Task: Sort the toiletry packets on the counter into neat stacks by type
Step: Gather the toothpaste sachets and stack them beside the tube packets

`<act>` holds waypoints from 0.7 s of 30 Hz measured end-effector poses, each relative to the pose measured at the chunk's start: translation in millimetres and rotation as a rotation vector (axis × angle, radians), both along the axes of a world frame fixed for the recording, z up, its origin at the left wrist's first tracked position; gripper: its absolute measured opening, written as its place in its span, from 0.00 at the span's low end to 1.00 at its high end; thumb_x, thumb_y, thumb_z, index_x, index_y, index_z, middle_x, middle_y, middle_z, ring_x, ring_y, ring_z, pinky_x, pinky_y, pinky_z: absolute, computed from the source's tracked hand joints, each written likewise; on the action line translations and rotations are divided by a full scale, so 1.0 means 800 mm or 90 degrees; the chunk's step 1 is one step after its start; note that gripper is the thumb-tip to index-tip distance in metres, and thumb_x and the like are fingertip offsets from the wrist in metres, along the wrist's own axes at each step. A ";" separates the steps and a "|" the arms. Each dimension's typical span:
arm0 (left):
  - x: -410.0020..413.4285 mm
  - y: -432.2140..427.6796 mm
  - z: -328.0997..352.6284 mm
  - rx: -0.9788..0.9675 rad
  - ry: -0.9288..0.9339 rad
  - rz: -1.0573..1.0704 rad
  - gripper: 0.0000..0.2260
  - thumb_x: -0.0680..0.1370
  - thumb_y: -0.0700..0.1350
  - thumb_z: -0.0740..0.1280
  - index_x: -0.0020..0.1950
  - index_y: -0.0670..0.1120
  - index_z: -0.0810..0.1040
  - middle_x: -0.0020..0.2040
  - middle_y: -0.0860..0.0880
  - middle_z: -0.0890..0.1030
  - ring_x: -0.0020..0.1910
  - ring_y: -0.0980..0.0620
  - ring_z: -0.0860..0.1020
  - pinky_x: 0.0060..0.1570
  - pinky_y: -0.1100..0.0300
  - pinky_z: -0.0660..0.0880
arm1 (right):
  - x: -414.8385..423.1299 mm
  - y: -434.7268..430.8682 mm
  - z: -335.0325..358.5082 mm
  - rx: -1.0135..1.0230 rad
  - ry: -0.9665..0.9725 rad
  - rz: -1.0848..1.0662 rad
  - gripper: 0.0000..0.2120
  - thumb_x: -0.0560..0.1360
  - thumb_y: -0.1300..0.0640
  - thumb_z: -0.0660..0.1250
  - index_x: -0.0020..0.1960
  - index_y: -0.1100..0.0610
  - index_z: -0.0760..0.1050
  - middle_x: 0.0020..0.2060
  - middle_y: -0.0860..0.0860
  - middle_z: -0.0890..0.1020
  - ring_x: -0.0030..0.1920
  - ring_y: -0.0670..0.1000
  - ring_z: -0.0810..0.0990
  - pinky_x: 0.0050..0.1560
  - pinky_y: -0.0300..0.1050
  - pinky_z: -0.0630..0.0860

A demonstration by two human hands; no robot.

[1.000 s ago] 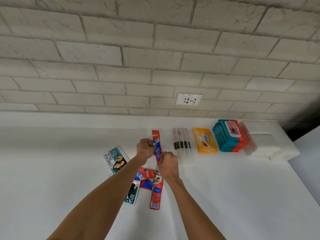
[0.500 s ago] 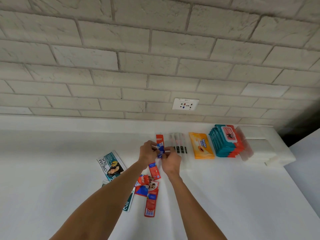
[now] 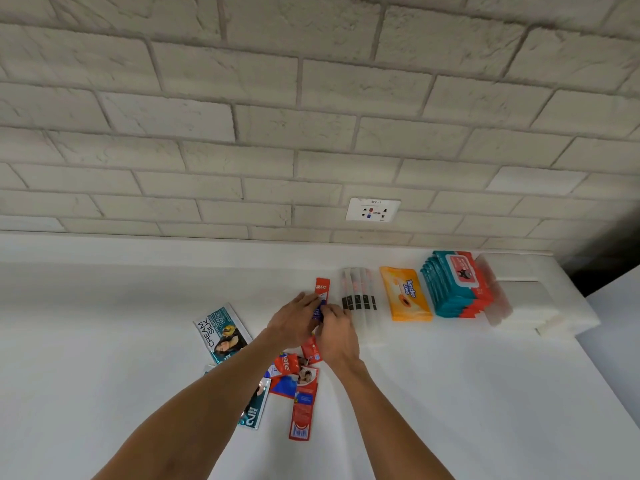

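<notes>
Lying flat as before on the white counter, the teal shampoo sachet sits left of the left hand and right hand, now drawn closer together, both pinching the upright red toothpaste sachet beside the clear toothbrush packets.

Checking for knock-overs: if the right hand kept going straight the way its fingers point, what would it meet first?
The right hand points up-left, toward the wall. Its fingers are already on the red toothpaste sachet that both hands hold; beyond that only bare counter, then probably the wall.
</notes>
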State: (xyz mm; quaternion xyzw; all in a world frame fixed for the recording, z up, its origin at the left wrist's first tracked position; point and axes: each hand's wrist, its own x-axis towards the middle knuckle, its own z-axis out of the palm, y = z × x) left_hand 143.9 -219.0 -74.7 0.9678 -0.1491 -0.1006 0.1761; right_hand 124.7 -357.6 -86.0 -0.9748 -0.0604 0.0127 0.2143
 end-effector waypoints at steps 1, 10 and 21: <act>0.003 0.001 0.000 0.010 -0.005 -0.007 0.27 0.85 0.53 0.59 0.82 0.48 0.57 0.82 0.50 0.57 0.81 0.47 0.55 0.78 0.52 0.57 | 0.001 0.000 -0.001 -0.009 -0.007 0.014 0.20 0.82 0.59 0.66 0.73 0.58 0.74 0.68 0.55 0.79 0.67 0.56 0.75 0.70 0.50 0.74; 0.024 0.007 -0.017 0.047 0.004 -0.005 0.28 0.85 0.53 0.57 0.83 0.47 0.54 0.83 0.47 0.55 0.82 0.46 0.52 0.80 0.49 0.56 | 0.022 0.002 -0.001 -0.008 0.004 0.047 0.24 0.83 0.55 0.65 0.77 0.56 0.69 0.73 0.53 0.75 0.72 0.55 0.72 0.73 0.49 0.70; 0.032 0.005 -0.016 0.067 0.052 0.008 0.31 0.85 0.54 0.58 0.84 0.48 0.48 0.84 0.49 0.48 0.82 0.43 0.47 0.80 0.46 0.54 | 0.040 0.001 -0.004 -0.033 0.040 0.051 0.30 0.82 0.51 0.67 0.80 0.56 0.63 0.76 0.53 0.71 0.76 0.53 0.69 0.77 0.50 0.68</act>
